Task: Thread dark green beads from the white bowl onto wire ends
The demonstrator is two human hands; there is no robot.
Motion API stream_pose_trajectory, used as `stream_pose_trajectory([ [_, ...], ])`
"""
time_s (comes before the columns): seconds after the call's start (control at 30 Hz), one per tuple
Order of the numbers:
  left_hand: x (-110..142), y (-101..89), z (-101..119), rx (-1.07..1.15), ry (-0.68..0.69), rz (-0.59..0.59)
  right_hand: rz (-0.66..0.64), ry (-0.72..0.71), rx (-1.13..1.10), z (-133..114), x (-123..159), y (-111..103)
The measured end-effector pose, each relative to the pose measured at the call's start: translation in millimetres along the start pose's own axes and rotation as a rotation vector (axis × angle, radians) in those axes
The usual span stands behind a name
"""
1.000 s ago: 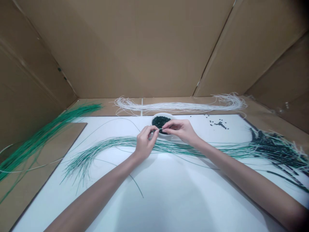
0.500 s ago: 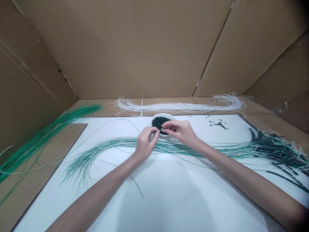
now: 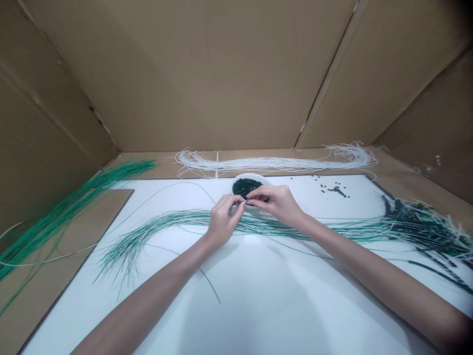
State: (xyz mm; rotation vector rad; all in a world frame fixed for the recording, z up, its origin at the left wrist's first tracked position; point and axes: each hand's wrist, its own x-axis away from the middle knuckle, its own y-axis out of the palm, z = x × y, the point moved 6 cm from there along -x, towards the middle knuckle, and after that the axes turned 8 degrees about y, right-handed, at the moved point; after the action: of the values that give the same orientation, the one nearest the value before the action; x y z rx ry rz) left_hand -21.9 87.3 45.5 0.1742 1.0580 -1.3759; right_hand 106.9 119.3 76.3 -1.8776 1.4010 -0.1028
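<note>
My left hand (image 3: pixel 222 217) and my right hand (image 3: pixel 275 201) meet fingertip to fingertip just in front of a small white bowl (image 3: pixel 240 178) of dark green beads. Both hands are pinched. The left pinches a thin green wire whose tail (image 3: pixel 209 282) trails back toward me on the white sheet. The right pinches something tiny at the wire's tip, too small to name. Under both wrists runs a long bundle of pale green wires (image 3: pixel 155 229), lying left to right across the sheet.
A white sheet (image 3: pixel 258 305) covers the table inside cardboard walls. White cords (image 3: pixel 273 161) lie along the back. Bright green strips (image 3: pixel 62 209) lie at the left. Dark beaded strands (image 3: pixel 424 229) pile at the right. Loose beads (image 3: pixel 334 189) are scattered behind the bowl.
The two hands have closed the small gap between their fingertips, the right hand shifting slightly left toward the left hand. Nothing else has moved.
</note>
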Motion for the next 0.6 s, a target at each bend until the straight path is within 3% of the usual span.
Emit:
stream_pose_trajectory([
  [0.47, -0.9, -0.1, 0.3, -0.008, 0.004, -0.007, -0.008, 0.006, -0.021, -1.5, -0.4, -0.7],
  [0.6, -1.4, 0.5, 0.4, -0.01, -0.004, -0.02, -0.023, -0.054, 0.003, -4.9, 0.0, -0.7],
])
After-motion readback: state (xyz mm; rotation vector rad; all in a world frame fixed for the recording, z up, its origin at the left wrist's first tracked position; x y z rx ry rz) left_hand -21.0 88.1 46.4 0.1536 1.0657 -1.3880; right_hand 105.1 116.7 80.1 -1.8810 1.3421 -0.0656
